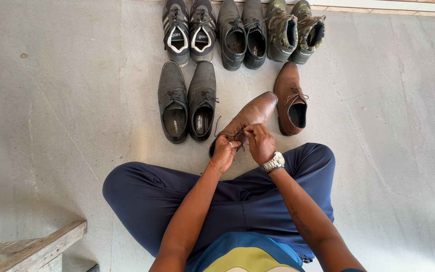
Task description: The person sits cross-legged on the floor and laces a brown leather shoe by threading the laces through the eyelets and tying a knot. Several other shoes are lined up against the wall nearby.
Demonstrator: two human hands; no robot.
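Both hands — left hand (224, 151), right hand (260, 143) — pinch the laces (238, 134) of 1 brown shoe (250, 116), its long axis slanting, toe pointing up-right toward its mate (289, 98).

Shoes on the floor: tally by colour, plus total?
Black lace-up dress shoes: 2
Black-and-white sneakers: 2
Dark grey ankle shoes: 2
Camouflage boots: 2
Brown leather shoes: 2, one standing on the floor, one held at the laces by the left hand and right hand
Total: 10
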